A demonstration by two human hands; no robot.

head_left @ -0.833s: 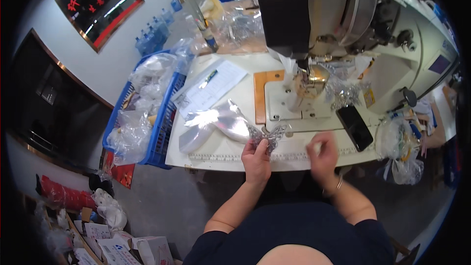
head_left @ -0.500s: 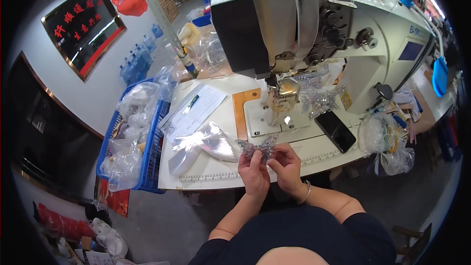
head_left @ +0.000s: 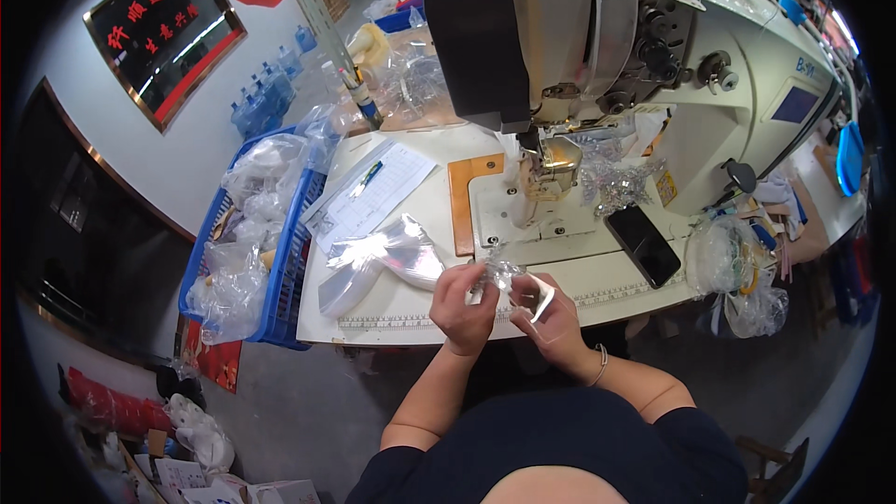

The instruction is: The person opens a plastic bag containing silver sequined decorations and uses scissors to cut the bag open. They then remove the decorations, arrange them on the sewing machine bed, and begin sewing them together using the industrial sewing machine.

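Note:
Close to the table's front edge, my left hand point(head_left: 464, 313) has its fingers closed on a silvery, glittery butterfly ornament point(head_left: 502, 271), which is partly covered by the fingers. Right beside it, my right hand point(head_left: 557, 327) pinches a clear, glossy plastic piece point(head_left: 541, 301) with a bright white glare; its outline is hard to make out. Both hands are in front of the sewing machine point(head_left: 560, 28), short of its metal needle plate point(head_left: 527, 233). More silvery butterfly ornaments point(head_left: 621, 185) lie in a heap right of the needle area.
A black phone point(head_left: 644, 245) lies to the right, with plastic bags point(head_left: 747, 280) hanging at the table's edge. To the left are glossy clear film point(head_left: 406, 257), a paper sheet point(head_left: 345, 215) with a pen point(head_left: 371, 175), and a blue basket point(head_left: 291, 303) of bags. A ruler strip point(head_left: 383, 324) runs along the front.
My hands have moved slightly apart. The butterfly, spread flat between both hands before, is now tilted and bunched by my left fingers, and a glossy clear piece shows in my right hand.

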